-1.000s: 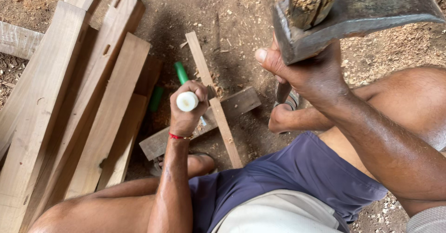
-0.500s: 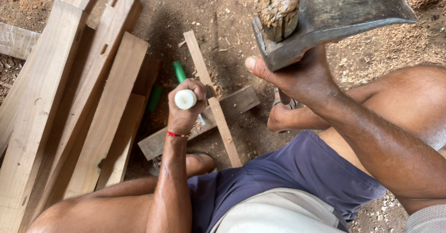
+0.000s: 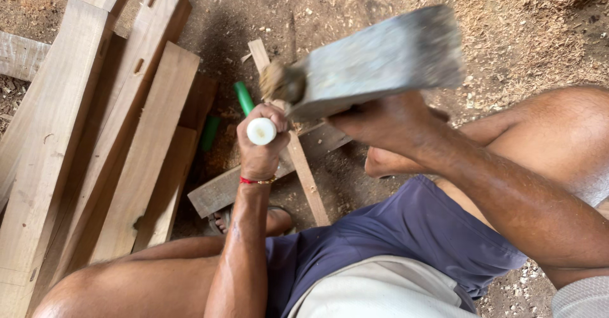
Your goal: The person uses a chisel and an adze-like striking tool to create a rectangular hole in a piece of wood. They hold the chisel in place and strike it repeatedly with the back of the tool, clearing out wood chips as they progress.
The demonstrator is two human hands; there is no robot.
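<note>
My left hand [image 3: 259, 150] is clenched around a white-capped chisel [image 3: 261, 131]; my right hand [image 3: 380, 118] grips a heavy, blurred axe head [image 3: 380, 61] beside its eye, above a stiff wooden slat [image 3: 303, 169].

The person wore dark blue shorts [image 3: 406, 242] and a pale grey-white shirt [image 3: 380, 292] at six o'clock. A thin red thread bracelet [image 3: 257, 180] circled the left wrist. Both arms and knees were bare.

Axe head [image 3: 380, 58] dull grey metal; chisel cap [image 3: 261, 131] smooth white plastic; planks [image 3: 95, 140] matt sawn wood.
</note>
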